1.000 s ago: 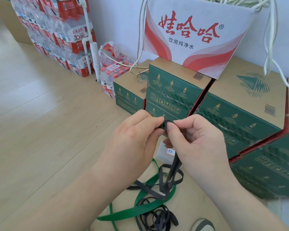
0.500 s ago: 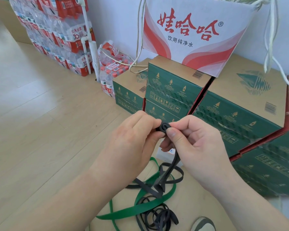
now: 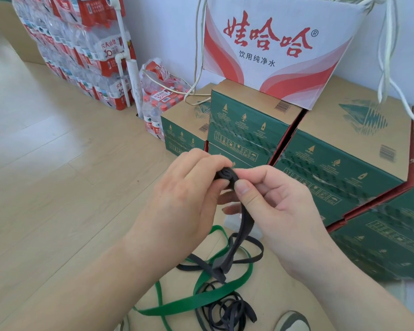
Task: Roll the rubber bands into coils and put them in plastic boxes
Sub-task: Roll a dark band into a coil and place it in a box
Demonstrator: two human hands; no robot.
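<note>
Single head-worn view, angled forward and down, close over both hands (wide-angle)

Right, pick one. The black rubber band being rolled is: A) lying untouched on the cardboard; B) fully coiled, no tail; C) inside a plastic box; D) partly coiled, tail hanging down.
D: the left hand and right hand pinch a small black coil, and its unrolled tail hangs below them.

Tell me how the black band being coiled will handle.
Probably floppy: the black band hangs limp below its coil and folds where it lands. Likely springy too: the left hand and right hand both pinch the coil, so released it may unwind. It looks light, dangling without pulling taut.
</note>
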